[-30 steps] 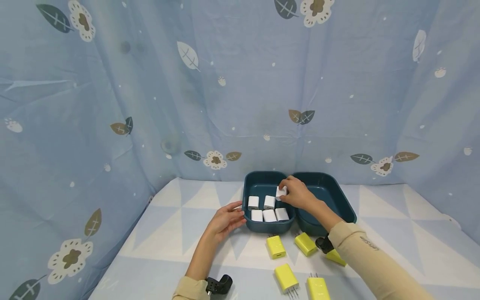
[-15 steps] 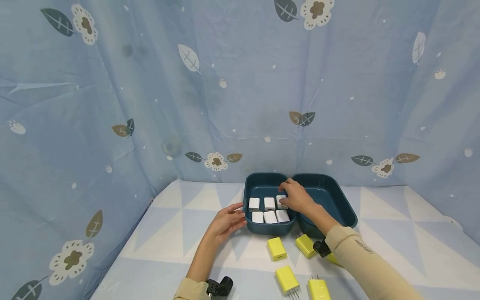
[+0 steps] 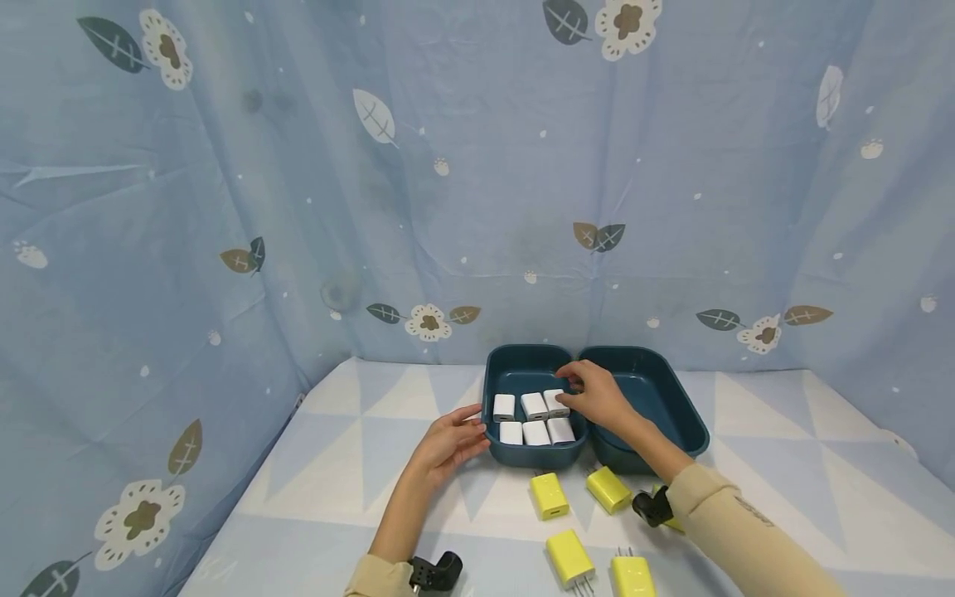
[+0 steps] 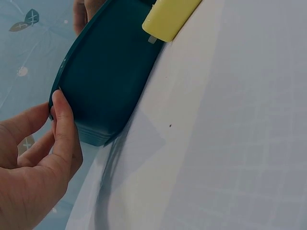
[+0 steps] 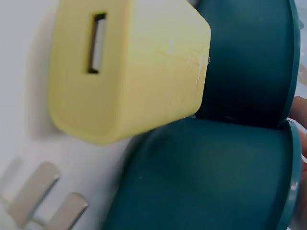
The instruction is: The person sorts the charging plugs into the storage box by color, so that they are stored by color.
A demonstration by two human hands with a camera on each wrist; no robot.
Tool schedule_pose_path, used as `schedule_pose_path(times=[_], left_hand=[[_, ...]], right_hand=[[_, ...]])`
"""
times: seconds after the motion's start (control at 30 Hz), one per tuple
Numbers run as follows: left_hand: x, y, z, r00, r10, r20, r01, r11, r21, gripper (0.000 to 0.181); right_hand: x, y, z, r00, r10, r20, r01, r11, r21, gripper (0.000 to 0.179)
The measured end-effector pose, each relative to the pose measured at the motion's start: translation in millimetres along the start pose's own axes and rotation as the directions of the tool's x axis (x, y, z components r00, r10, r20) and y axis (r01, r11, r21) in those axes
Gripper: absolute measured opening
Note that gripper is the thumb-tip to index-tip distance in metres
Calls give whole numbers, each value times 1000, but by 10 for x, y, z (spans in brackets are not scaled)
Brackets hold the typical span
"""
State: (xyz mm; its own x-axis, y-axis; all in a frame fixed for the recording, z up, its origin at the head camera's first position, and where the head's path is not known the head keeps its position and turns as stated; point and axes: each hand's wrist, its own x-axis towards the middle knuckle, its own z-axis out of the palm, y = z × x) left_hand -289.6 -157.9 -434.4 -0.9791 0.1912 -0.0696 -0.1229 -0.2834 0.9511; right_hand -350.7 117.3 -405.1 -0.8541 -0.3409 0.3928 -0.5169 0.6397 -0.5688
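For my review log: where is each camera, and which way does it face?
Head: on the head, facing forward and down; left hand and right hand show.
Left wrist: on that wrist, facing the left bin; both hands partly show.
Right wrist: on that wrist, facing a yellow charger and right bin; right hand partly shows.
Shared: both wrist views show the left bin.

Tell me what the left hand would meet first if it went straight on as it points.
The left hand would likely meet the left box first; its fingers touch the rim.
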Motion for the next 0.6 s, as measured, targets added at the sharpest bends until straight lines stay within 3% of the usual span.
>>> schedule_pose_path(times=[0.33, 0.6], left_hand=[[5, -6, -1, 1000, -1, 2, 1, 1000, 1, 48], [-10, 2, 17, 1000, 0, -6, 0, 1000, 3, 48]], right_hand=[[-190, -46, -117, 996, 89, 14, -90, 988, 124, 41], [-461, -84, -266, 997, 80, 13, -81, 987, 136, 43]])
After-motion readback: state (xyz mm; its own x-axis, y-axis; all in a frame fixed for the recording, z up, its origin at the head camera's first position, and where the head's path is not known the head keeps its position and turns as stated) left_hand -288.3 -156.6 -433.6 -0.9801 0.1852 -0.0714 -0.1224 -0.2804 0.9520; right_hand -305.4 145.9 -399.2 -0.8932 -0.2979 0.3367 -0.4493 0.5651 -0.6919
